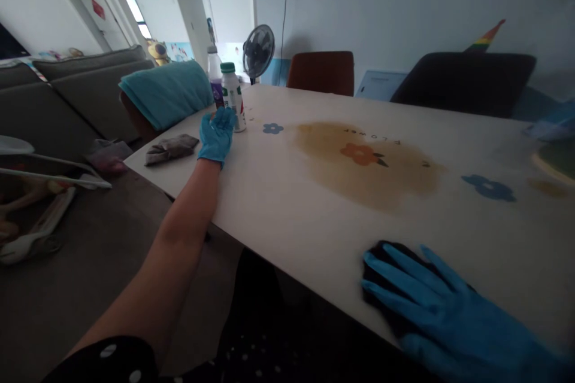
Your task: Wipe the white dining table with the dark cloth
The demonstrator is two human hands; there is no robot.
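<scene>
My left hand (pixel 217 134), in a blue glove, is over the table's far left part, with its fingers loosely curled and nothing seen in them. It is right in front of a white bottle with a green cap (pixel 231 93) and a bottle with a purple label (pixel 214 75); whether it touches them I cannot tell. Left of it lies a crumpled brownish-grey cloth (pixel 171 149). My right hand (pixel 431 296), gloved in blue too, lies flat with fingers spread on a black cloth (pixel 375 257) near the table's front edge.
The white table (pixel 278 209) has printed flowers and a tan patch. Chairs (pixel 321 72) stand along the far side, one at the left draped with a teal towel (pixel 166 93). A fan (pixel 259 51) and a grey sofa (pixel 90 93) are beyond. A round-edged object (pixel 554 158) is at the right.
</scene>
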